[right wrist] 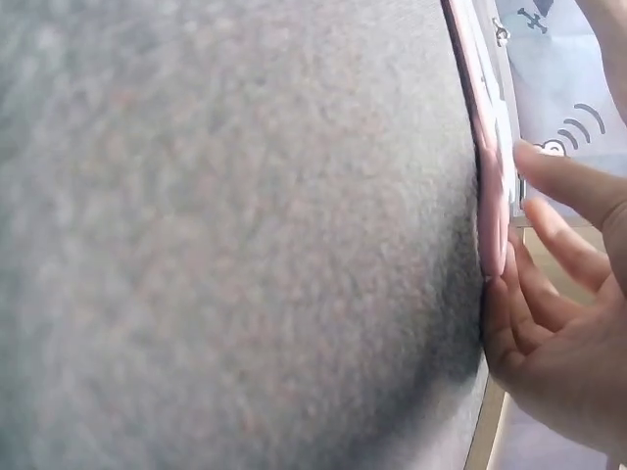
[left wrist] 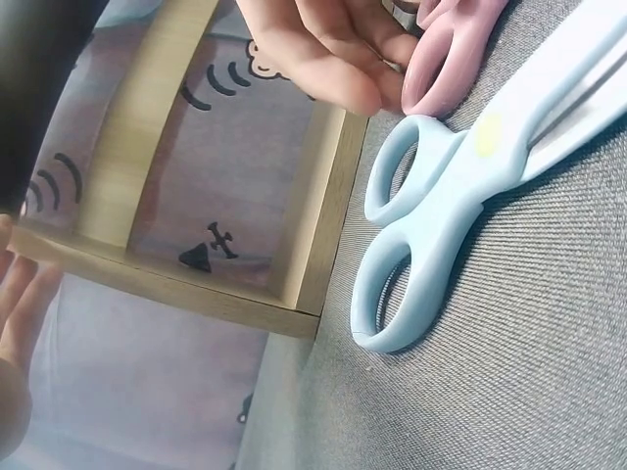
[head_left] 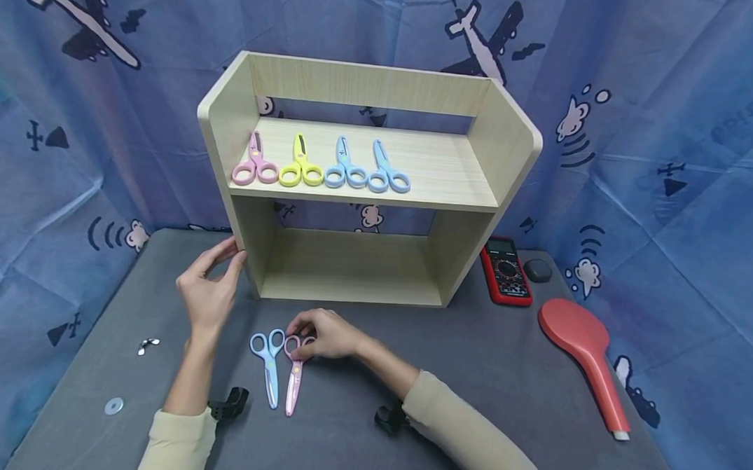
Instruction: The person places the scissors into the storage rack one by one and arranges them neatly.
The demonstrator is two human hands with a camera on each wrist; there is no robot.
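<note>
My left hand (head_left: pixel 208 291) is at the left side panel of a pale wooden shelf (head_left: pixel 353 199), fingertips and thumb at its front edge. My right hand (head_left: pixel 326 334) is at the handles of pink scissors (head_left: pixel 294 386), which lie flat on the grey table with blades toward me. In the right wrist view its lower fingertips (right wrist: pixel 498 294) meet the handle's end, while another finger stands slightly off the scissors. Light-blue scissors (head_left: pixel 269 370) lie just left of the pink pair. On the upper board, pink (head_left: pixel 255 161), yellow (head_left: pixel 300 163) and two blue scissors (head_left: pixel 344 165) stand in a row.
Right of the shelf lie a red multimeter (head_left: pixel 506 272) and a dark mouse-like object (head_left: pixel 537 270). A red paddle-shaped object (head_left: pixel 582 349) lies at the far right. On the left are a small metal piece (head_left: pixel 147 345) and a round disc (head_left: pixel 114 406). Blue printed cloth (head_left: pixel 671 136) hangs behind.
</note>
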